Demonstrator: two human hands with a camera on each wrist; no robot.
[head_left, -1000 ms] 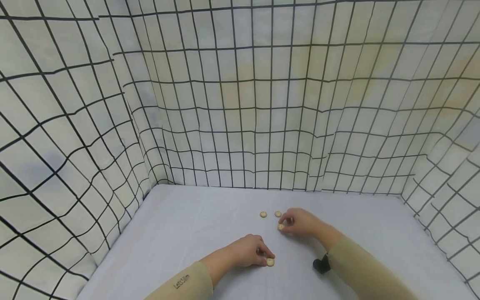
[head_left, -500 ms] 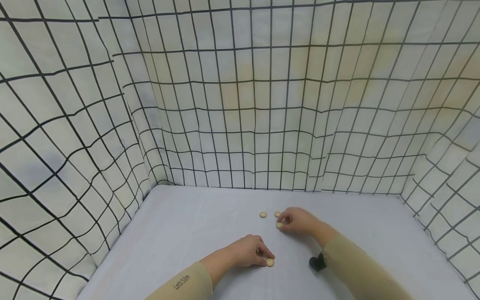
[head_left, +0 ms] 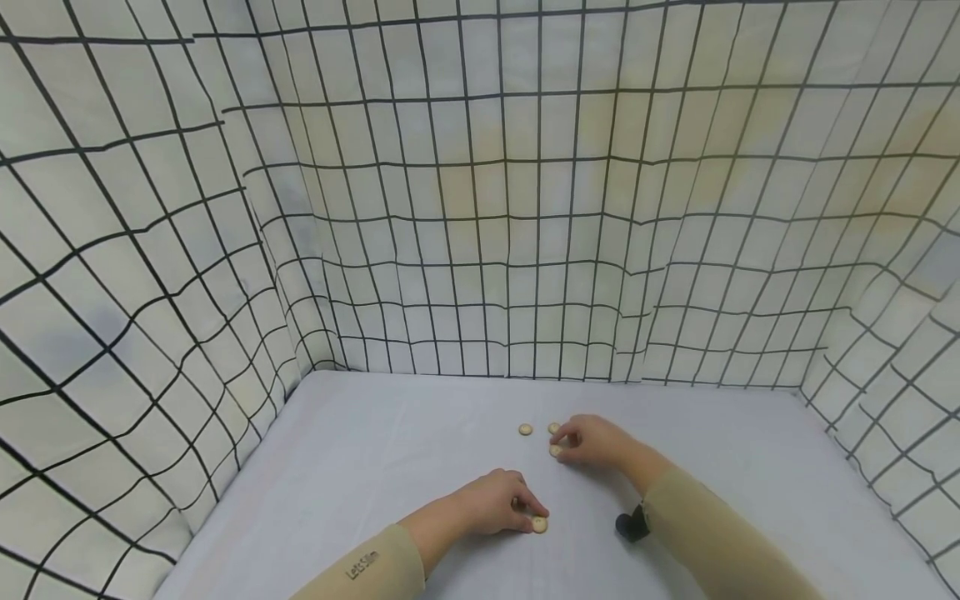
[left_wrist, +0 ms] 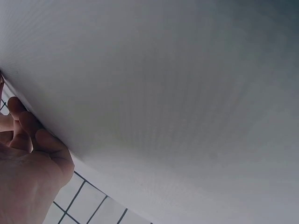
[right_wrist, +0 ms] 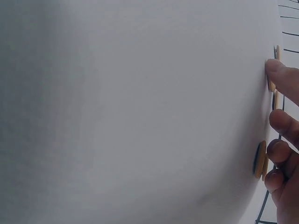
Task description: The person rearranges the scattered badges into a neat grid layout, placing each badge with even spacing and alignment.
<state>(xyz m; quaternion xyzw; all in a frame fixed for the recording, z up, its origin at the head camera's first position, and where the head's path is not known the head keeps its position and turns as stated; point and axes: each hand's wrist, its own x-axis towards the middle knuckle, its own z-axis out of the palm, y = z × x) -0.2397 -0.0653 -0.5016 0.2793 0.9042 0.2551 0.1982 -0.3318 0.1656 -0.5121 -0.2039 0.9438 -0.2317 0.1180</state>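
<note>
In the head view my left hand pinches a small round pale-wood disc between thumb and forefinger on the white table. Its curled fingers show in the left wrist view, where the disc is hidden. Farther back, my right hand holds a second wooden disc at its thumb and forefinger. Just behind it lies another disc, close to the forefinger, with one more disc to its left. The right thumb touches a disc edge in the right wrist view. Marks on the discs are too small to read.
White cloth covers the table. A white wall with a black grid rises behind the table and along both sides. A small black object sits at the right sleeve's cuff.
My right hand has slid its disc slightly left and a little back, closer under the rear right disc. My left hand and its disc have stayed nearly still.
</note>
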